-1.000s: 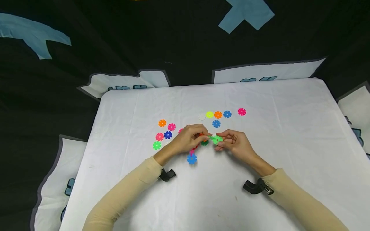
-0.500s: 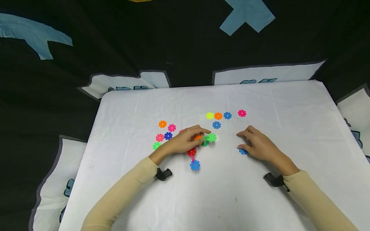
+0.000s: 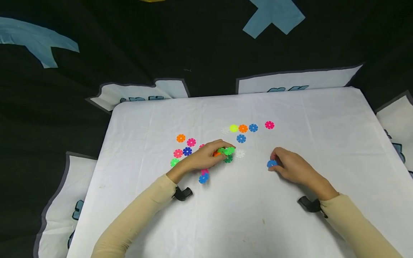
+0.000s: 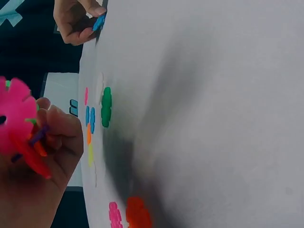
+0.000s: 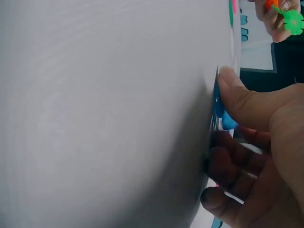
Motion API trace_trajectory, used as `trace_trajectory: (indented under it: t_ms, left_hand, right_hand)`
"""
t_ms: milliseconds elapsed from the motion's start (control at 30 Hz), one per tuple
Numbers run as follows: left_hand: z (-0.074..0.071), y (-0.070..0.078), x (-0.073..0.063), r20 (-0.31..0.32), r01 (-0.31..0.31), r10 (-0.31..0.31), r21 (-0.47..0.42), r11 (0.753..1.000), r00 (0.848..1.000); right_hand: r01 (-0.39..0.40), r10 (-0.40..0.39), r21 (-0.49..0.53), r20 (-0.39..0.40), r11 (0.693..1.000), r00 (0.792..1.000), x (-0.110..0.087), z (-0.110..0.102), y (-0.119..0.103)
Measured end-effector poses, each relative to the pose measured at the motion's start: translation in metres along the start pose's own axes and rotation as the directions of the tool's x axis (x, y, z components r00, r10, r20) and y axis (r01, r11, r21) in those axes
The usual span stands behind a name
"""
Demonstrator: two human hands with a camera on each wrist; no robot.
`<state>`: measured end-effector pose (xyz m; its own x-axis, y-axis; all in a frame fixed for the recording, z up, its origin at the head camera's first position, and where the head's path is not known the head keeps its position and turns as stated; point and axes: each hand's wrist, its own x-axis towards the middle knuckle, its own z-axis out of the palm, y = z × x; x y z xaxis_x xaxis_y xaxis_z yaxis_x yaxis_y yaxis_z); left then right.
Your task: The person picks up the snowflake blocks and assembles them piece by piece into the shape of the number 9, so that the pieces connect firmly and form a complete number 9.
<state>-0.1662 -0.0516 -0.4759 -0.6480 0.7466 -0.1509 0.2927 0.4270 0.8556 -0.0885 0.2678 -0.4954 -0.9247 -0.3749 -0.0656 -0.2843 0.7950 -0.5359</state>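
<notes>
My left hand (image 3: 208, 154) holds a joined cluster of slotted, flower-shaped plastic discs above the table. A bright green disc (image 3: 229, 151) sticks out past its fingertips, and a blue disc (image 3: 203, 178) hangs at the near end. Pink (image 4: 19, 114), red and purple pieces of the cluster show in the left wrist view; the palm side hides some joints. Farther right, my right hand (image 3: 292, 166) pinches a single blue disc (image 3: 271, 163) between thumb and fingers, close to the tabletop. Between the hands lie a dark green disc (image 3: 228, 158) and a white disc (image 3: 240, 153).
Loose discs, among them an orange disc (image 3: 181, 138) and a dark blue disc (image 3: 187, 151), lie left of the left hand. Behind the hands is a row with a yellow disc (image 3: 233, 128) and a pink disc (image 3: 269, 125). White cloth covers the table (image 3: 245, 215).
My right hand has left the green disc on the cluster, moved right and picked up a blue disc. The cluster has turned in my left hand, its blue end swinging left.
</notes>
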Motion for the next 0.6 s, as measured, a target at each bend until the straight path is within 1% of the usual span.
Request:
trace_trajectory:
  t_ms: [67, 133, 233, 367, 500, 600]
  left_hand:
    - [0.0, 0.002, 0.0, 0.014, -0.002, 0.002, -0.001, 1.0, 1.0]
    - [-0.001, 0.003, 0.0, 0.036, -0.004, 0.004, 0.009, 1.0, 0.999]
    - [-0.001, 0.004, -0.001, 0.077, -0.02, 0.018, 0.027, 0.999, 0.997]
    - [-0.002, 0.005, -0.001, 0.124, -0.044, 0.039, 0.042, 0.998, 0.992]
    - [-0.001, 0.006, 0.0, 0.135, -0.047, 0.04, 0.044, 0.998, 0.99]
    - [0.0, 0.008, 0.003, 0.124, -0.048, 0.04, 0.066, 0.997, 0.992]
  right_hand:
    - [0.007, -0.007, -0.011, 0.0, 1.0, 1.0, 0.001, 0.001, -0.001]
    - [0.037, -0.037, -0.023, -0.015, 0.999, 0.999, 0.002, 0.003, -0.004]
    - [0.081, -0.083, -0.03, -0.073, 0.996, 0.994, 0.004, 0.007, -0.008]
    - [0.107, -0.103, 0.029, -0.129, 0.994, 0.986, 0.01, 0.01, -0.022]
    - [0.154, -0.132, 0.103, -0.197, 0.983, 0.972, 0.015, 0.01, -0.038]
    - [0.206, -0.166, 0.132, -0.265, 0.969, 0.95, 0.019, 0.01, -0.047]
